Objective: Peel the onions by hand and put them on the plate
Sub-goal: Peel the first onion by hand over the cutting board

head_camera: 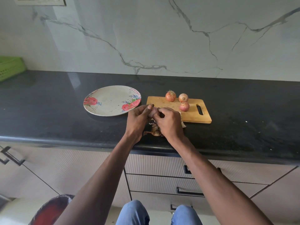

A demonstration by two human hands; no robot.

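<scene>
Both my hands meet above the black counter, just in front of the wooden cutting board [168, 105]. My left hand [138, 120] grips a pale pinkish onion [153, 112], mostly hidden between the fingers. My right hand [168, 121] pinches at the onion's skin from the right side. Three unpeeled reddish onions [170, 96] [183, 97] [184, 106] sit on the board. A round plate [110, 101] with red rose prints lies to the left of the board, with nothing on it. Brown peeled skins [155, 131] lie on the counter under my hands.
A green plastic basket [9, 67] stands at the far left of the counter [48, 111]. A marble wall rises behind. A pale skin scrap [183, 123] lies by the board's front edge. Drawers and a red stool [52, 210] are below the counter edge.
</scene>
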